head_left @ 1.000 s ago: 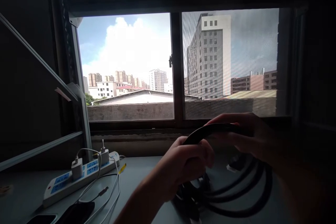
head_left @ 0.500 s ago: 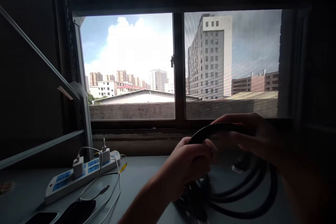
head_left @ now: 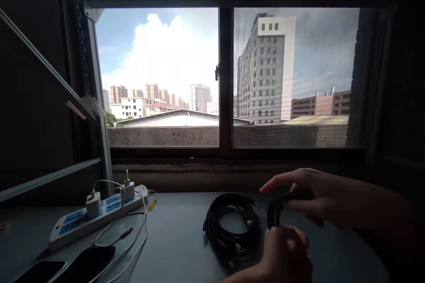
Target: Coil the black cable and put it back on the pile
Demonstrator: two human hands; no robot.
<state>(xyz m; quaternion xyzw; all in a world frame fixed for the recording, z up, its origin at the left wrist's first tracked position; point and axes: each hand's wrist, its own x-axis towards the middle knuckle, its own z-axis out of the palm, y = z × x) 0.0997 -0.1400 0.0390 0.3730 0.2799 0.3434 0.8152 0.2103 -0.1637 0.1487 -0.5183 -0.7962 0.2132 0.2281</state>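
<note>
In the lower right, my left hand (head_left: 285, 252) is closed around a thick black cable (head_left: 272, 212) bent into a tight arch. The fingers of my right hand (head_left: 318, 192) lie over the far side of that arch, thumb beneath it, index finger stretched out to the left. Where the cable runs beyond both hands is hidden and dark. Left of my hands, a coil of black cables (head_left: 212, 216) with light metal-looking connectors rests on the table.
A white power strip (head_left: 99, 214) with two plugged-in white chargers stands at the left on the grey table (head_left: 175, 239). White charging cables (head_left: 133, 256) trail from it beside two dark phone-like objects (head_left: 89, 263). A window (head_left: 226, 97) fills the back; metal shelf posts (head_left: 99, 97) frame it.
Both hands have come lower, the left one moving right. The cable they hold is bent more tightly. The coil on the table, partly covered before, now shows clearly.
</note>
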